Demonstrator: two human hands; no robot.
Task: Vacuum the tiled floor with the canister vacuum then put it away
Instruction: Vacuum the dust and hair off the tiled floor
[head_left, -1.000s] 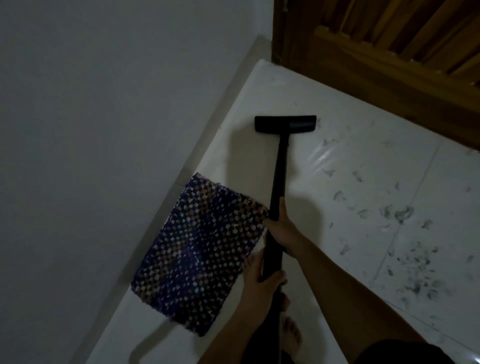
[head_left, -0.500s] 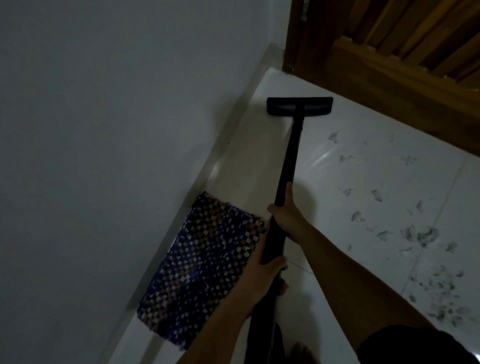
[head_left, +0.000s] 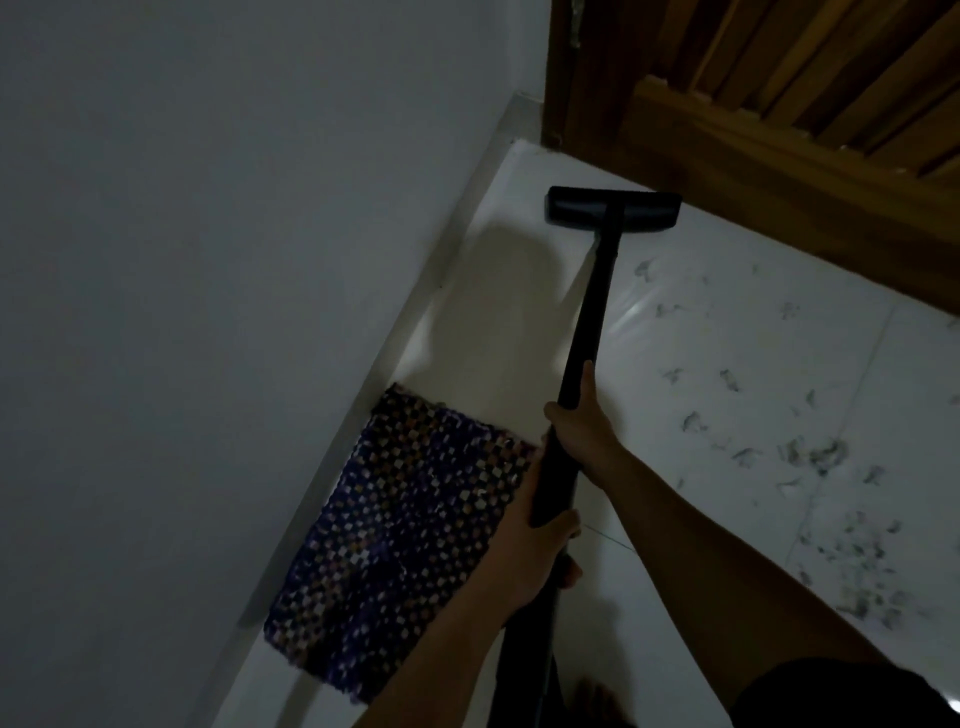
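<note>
Vacuum wand (head_left: 582, 332), black, runs up the middle of the view from btm edge to the far corner, tilted slightly right at the top. Nearest: a bare foot (head_left: 592, 699) on the tiled floor (head_left: 727, 364) at btm centre, dim, toes barely readable. A dark sleeve or shorts edge sits at btm right; can't tell which in this light.

Left hand (head_left: 530, 551) is the nearer one. Forearm comes in from btm centre, angled up-right, fingers (head_left: 558, 519) wrapped tight round the thicker lower part of the wand, thumb side toward the mat. Right hand (head_left: 579, 426) is further up the wand, forearm reaching in long from btm right, wrist fairly straight, hand clenched on the tube w/ the thumb laid along it pointing toward the head. Both hands are grasping the wand, one just above the other, not touching.

Left of the hands, a woven purple-and-tan mat (head_left: 405, 530) lies flat on the floor against the skirting of the grey wall (head_left: 208, 260); its right edge is just beside the wand.

Right of the wand, tiles carry scattered dark fluff/dust (head_left: 810, 457), thicker toward the right edge.

Furthest: floor head (head_left: 613, 209), wide black bar, flat on the tile near the corner, just short of the wooden door (head_left: 779, 104). Its shadow falls left.
</note>
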